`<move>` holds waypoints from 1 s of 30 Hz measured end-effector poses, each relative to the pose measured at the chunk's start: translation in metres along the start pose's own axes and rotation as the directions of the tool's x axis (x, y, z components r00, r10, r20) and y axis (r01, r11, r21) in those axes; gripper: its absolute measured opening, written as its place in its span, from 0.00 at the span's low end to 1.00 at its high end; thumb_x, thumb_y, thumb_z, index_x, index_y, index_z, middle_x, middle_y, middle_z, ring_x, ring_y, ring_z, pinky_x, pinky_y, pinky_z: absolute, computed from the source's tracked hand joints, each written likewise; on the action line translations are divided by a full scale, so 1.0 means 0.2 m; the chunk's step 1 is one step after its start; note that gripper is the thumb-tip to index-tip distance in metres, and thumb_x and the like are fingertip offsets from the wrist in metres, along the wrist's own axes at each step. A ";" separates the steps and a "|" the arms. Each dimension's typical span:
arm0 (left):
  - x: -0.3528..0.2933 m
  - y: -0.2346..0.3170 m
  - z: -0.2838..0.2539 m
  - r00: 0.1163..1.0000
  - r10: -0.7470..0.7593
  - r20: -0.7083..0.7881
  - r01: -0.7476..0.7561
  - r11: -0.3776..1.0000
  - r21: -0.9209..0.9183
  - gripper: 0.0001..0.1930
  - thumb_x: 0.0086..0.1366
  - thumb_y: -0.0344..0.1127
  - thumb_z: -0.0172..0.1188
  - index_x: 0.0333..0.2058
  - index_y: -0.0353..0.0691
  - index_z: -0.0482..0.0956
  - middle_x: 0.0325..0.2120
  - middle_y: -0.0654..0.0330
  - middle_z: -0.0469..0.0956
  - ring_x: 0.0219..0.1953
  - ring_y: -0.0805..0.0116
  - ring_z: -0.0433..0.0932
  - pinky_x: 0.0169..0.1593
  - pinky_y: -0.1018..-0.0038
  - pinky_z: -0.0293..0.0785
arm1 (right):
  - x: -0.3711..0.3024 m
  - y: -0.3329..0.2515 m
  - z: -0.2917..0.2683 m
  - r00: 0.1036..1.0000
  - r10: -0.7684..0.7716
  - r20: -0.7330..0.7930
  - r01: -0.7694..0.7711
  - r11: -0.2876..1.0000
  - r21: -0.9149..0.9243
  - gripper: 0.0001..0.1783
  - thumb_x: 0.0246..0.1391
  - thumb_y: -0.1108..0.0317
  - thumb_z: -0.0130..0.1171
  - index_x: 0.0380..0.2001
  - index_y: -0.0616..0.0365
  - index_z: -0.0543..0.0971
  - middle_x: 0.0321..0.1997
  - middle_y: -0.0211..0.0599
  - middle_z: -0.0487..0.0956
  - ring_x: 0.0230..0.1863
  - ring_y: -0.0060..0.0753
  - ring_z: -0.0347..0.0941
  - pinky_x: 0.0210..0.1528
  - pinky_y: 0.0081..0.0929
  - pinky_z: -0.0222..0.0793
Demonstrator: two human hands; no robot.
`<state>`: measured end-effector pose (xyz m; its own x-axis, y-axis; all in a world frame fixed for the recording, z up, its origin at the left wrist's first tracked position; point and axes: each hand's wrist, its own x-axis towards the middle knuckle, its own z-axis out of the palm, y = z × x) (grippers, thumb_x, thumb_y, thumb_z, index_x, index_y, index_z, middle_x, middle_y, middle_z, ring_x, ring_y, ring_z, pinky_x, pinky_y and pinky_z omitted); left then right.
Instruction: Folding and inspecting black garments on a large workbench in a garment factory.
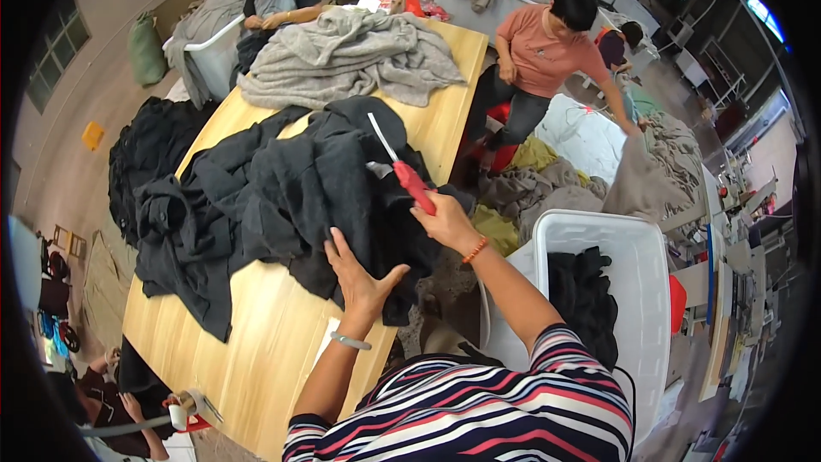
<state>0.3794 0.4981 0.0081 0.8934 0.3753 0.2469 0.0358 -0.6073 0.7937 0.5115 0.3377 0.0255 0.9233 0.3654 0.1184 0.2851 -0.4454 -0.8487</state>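
A heap of black knitted garments [299, 192] lies across the wooden table in front of me. My left hand [361, 282] is open at its near edge, thumb and fingers spread against the dark cloth. In my right hand [449, 222] is a red-handled tool [413, 186] with a long, narrow, pale blade pointing up and away over the heap. The fingers wrap round the handle. The blade is too thin here to tell the tool's exact kind.
Grey-beige garments [351, 56] are piled at the table's [256, 308] far end. A white bin [543, 244] with black cloth stands to my right. Beyond it, a seated person [552, 56] reaches for beige knitwear [646, 175]. Another person [278, 4] sits past the far left corner.
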 end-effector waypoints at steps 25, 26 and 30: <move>-0.33 0.46 -1.59 0.261 -0.169 -0.950 -0.008 0.984 -0.177 0.21 0.64 0.42 0.48 0.50 0.34 0.72 0.47 0.49 0.74 0.49 0.60 0.74 0.56 0.65 0.69 | 0.82 0.14 0.32 0.830 -0.157 0.535 0.244 0.965 -0.096 0.42 0.35 0.53 0.70 0.52 0.62 0.65 0.53 0.55 0.71 0.54 0.55 0.66 0.55 0.38 0.64; -0.47 0.44 -1.73 0.399 -0.046 -0.916 0.233 0.971 0.053 0.20 0.65 0.42 0.47 0.51 0.35 0.72 0.47 0.50 0.75 0.48 0.61 0.75 0.55 0.65 0.69 | 0.81 0.17 0.35 0.834 -0.155 0.529 0.245 0.964 -0.103 0.40 0.36 0.53 0.68 0.50 0.63 0.65 0.52 0.55 0.71 0.53 0.55 0.67 0.54 0.39 0.65; -0.68 0.18 -1.90 0.621 -0.203 -0.757 0.541 0.810 0.226 0.21 0.64 0.41 0.51 0.52 0.37 0.71 0.44 0.51 0.76 0.47 0.63 0.74 0.54 0.67 0.68 | 0.84 0.32 0.46 0.828 -0.119 0.548 0.189 0.979 -0.072 0.33 0.39 0.57 0.63 0.47 0.63 0.66 0.46 0.58 0.73 0.49 0.59 0.69 0.51 0.41 0.66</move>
<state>0.0885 0.6906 0.2146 0.2087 0.8866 0.4128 0.6134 -0.4474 0.6509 0.6611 0.4455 -0.0571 0.5897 0.8033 -0.0832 0.4721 -0.4264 -0.7715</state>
